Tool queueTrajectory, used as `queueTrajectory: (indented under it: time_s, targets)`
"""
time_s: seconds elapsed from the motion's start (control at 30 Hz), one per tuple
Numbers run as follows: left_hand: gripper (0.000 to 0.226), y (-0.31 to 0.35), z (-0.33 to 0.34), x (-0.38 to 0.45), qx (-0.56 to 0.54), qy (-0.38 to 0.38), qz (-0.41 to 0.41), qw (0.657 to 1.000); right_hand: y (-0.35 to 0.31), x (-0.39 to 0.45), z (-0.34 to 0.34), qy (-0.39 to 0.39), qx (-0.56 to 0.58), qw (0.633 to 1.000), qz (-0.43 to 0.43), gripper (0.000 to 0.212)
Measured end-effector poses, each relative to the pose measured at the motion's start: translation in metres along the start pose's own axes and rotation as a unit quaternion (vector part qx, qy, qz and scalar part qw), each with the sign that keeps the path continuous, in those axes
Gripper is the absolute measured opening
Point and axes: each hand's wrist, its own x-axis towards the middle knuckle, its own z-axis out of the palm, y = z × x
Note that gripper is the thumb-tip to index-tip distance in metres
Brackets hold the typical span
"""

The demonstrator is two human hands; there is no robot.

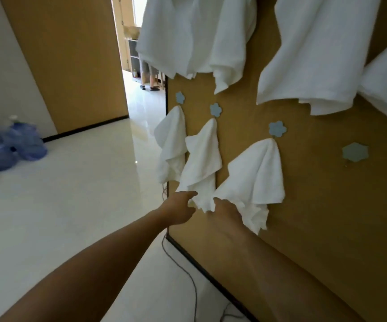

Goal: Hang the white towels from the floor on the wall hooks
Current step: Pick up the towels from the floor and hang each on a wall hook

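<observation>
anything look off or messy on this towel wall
One thing: the blue flower hook at the right of the lower row is bare, while the three to its left each hold a small white towel. A dark cable trails loose on the floor by the wall's base.

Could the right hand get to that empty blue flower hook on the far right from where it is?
Probably yes. The right hand is at the hem of the third small towel, and only bare board lies between it and the empty hook, up and to the right.
</observation>
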Motion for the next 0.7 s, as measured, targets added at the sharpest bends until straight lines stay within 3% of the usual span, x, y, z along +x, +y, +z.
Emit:
queueTrajectory:
  time_s: [0.17, 0.37, 0.57, 0.7]
  targets:
    - [0.056, -0.088, -0.047, -0.087, 0.022, 0.074, -0.065, 0.995, -0.102, -0.030, 0.057, -0.041, -0.037, 0.993, -0.106, 0.053]
    - [0.055, -0.235, -0.100, -0.246, 0.023, 0.117, -0.203, 0.972, -0.244, -0.110, 0.158, -0.124, -0.064, 0.968, -0.210, 0.061]
    - [0.055, -0.369, -0.147, -0.439, -0.019, 0.187, -0.354, 0.916, -0.399, -0.218, 0.274, -0.197, -0.096, 0.920, -0.326, 0.062]
    - [0.055, -0.429, -0.161, -0.571, -0.050, 0.237, -0.452, 0.858, -0.495, -0.302, 0.346, -0.246, -0.121, 0.868, -0.414, 0.061]
